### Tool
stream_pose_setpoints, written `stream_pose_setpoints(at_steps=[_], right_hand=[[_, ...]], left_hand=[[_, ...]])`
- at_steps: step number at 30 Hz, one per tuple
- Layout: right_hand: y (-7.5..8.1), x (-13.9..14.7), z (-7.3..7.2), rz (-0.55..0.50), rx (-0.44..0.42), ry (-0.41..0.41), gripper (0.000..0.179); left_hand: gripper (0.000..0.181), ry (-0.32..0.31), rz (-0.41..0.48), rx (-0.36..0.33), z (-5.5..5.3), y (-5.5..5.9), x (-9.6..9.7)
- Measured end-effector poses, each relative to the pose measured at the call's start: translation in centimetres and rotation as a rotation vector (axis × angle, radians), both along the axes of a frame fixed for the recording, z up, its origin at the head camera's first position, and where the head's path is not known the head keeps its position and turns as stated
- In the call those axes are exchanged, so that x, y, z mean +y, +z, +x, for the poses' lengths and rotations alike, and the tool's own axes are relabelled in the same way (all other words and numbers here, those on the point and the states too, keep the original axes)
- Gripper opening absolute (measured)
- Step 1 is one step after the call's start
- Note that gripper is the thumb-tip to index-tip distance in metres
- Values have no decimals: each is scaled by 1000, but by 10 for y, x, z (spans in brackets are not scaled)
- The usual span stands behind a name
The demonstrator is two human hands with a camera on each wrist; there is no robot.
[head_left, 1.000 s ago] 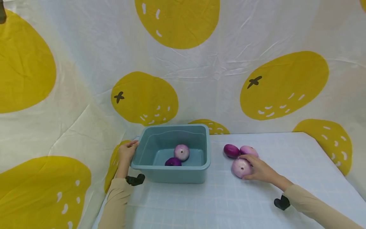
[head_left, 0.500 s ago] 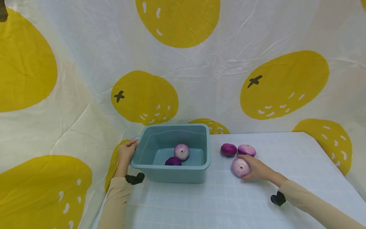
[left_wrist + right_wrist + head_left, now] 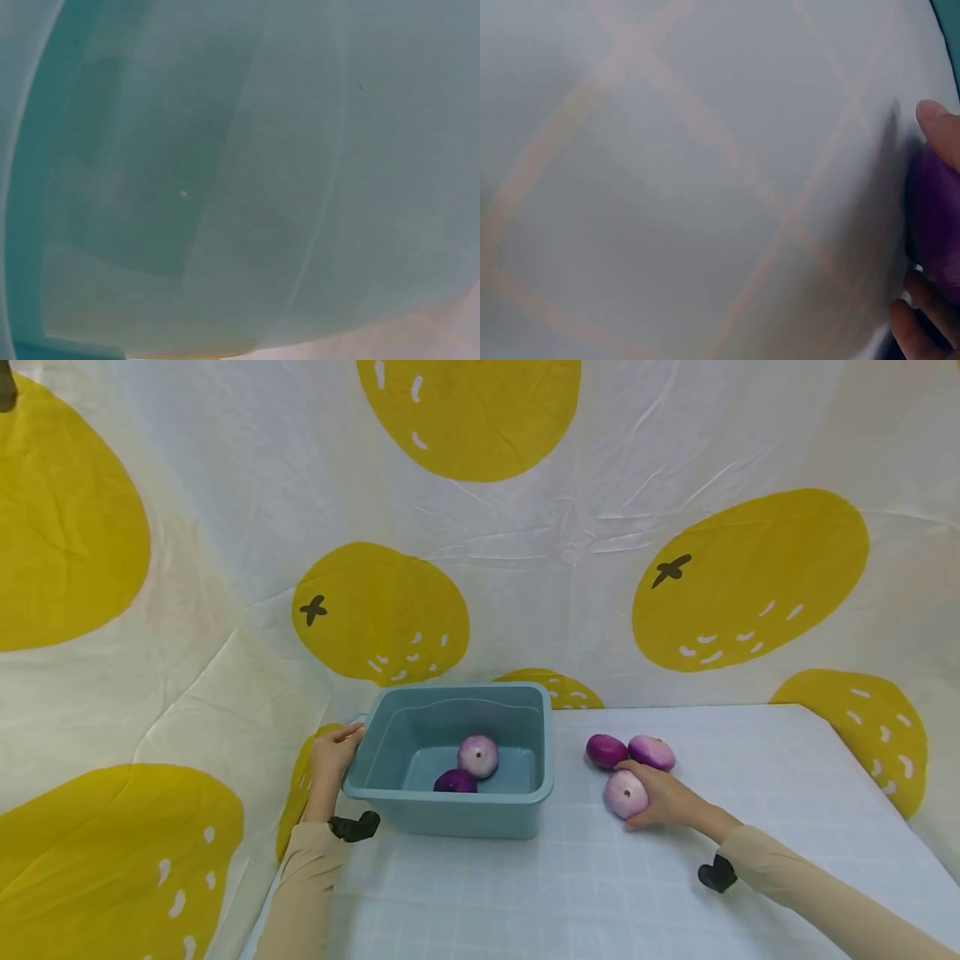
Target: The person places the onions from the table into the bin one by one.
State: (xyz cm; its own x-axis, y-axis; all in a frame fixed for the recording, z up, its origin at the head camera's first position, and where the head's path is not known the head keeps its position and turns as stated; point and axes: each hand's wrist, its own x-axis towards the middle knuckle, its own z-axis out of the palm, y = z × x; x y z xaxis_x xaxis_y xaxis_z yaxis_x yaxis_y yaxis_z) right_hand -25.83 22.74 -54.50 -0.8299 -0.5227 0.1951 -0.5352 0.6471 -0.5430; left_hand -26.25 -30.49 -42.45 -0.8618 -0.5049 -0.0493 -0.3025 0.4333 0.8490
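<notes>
A blue-green plastic basin [image 3: 472,817] stands at the left of the table, its inner wall filling most of the left wrist view. My left hand [image 3: 330,764] grips its left rim, the fingertips partly hidden there. Two red onions lie inside: a pale onion [image 3: 477,756] and a darker onion [image 3: 455,782]. To the basin's right, my right hand [image 3: 663,795] grips a pale purple onion [image 3: 625,794] between thumb and fingers, low over the cloth. In the right wrist view, the onion [image 3: 936,217] shows at the right edge with some fingers. Just behind it are a dark purple onion [image 3: 606,750] and a two-toned onion [image 3: 652,752].
A pale checked cloth [image 3: 585,893] covers the table. Behind and to the left hangs a white curtain [image 3: 525,610] printed with large yellow fruit, close behind the basin's far rim.
My right hand and the onion in it have shifted slightly left. The two loose onions behind rolled left, then back right. The left hand and basin stay put.
</notes>
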Motion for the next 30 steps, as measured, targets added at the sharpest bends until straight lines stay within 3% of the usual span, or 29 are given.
stream_pose_setpoints(at_steps=[5,19,30], right_hand=[[5,-3,1,11,-14,-18,85],[0,-1,6,42,-48,-69,88],[24,-1,7,32,-80,-23,86]], left_hand=[[40,8,10,6,1,2,2],[40,-5,15,10,3,3,2],[41,-7,17,13,3,1,0]])
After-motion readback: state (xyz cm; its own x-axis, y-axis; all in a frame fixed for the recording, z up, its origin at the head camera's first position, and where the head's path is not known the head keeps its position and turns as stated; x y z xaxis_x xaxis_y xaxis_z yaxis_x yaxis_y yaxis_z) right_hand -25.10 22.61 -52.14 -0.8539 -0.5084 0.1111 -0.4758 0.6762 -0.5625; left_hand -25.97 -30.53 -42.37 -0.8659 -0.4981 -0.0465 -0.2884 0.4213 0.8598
